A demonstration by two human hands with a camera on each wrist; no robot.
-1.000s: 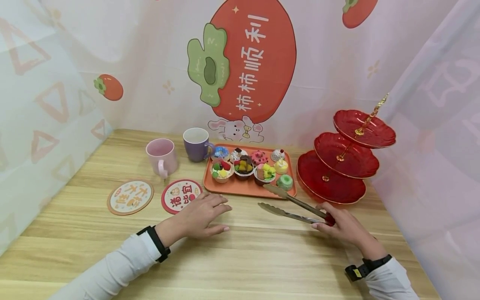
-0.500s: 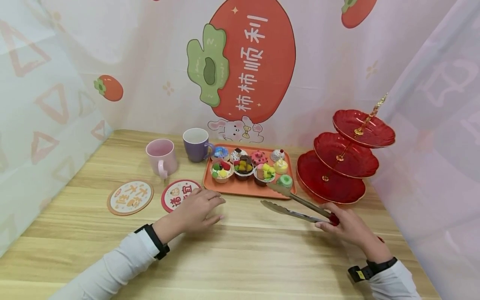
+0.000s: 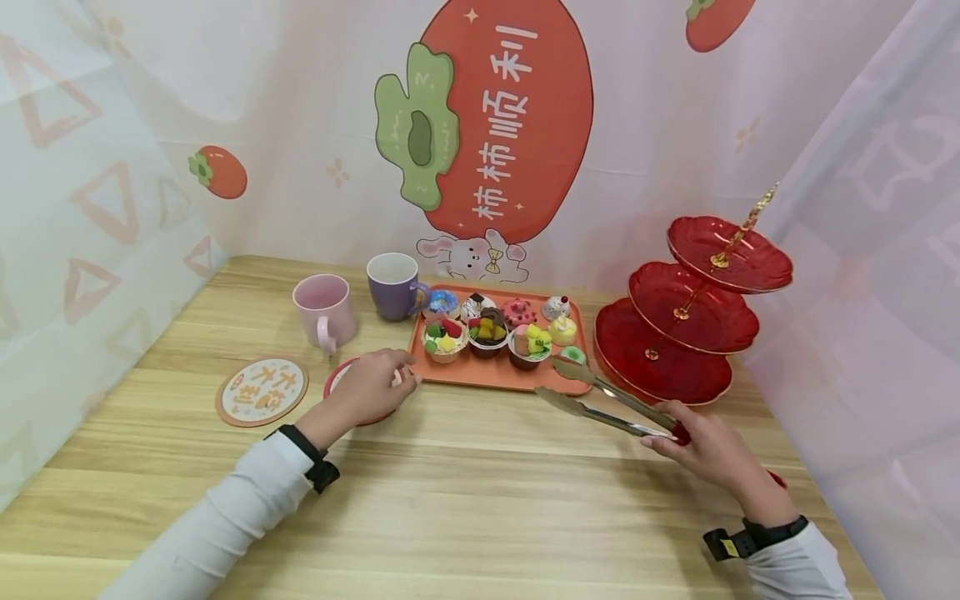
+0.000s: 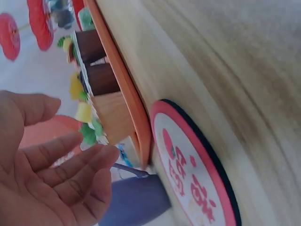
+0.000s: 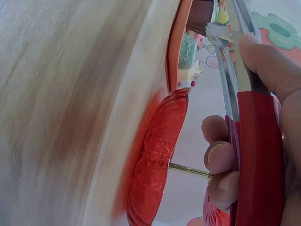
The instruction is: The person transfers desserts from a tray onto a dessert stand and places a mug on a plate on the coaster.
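My left hand point(image 3: 367, 387) hovers over the red-rimmed coaster point(image 4: 181, 150), hiding most of it in the head view. Its fingers are loosely bent around nothing, near the front left corner of an orange tray point(image 3: 483, 372). On that tray stand several toy cakes and desserts, among them a fruit-topped cupcake point(image 3: 444, 342). My right hand point(image 3: 708, 446) grips metal tongs by their red handles point(image 5: 261, 155). The tongs' two arms are spread, with nothing between the scalloped tips. One tip overlaps the green dessert point(image 3: 573, 355) at the tray's front right corner.
A red three-tier cake stand point(image 3: 663, 375) is to the right of the tray. A pink mug point(image 3: 326, 312) and a purple mug point(image 3: 392, 292) are at the back left. The orange-rimmed coaster point(image 3: 262, 390) lies left of my left hand. A printed cloth point(image 3: 300, 108) hangs behind.
My left hand has moved left and toward the tray, covering more of the red-rimmed coaster. My right hand has shifted slightly right with the tongs, whose tips have moved right along the tray's front edge.
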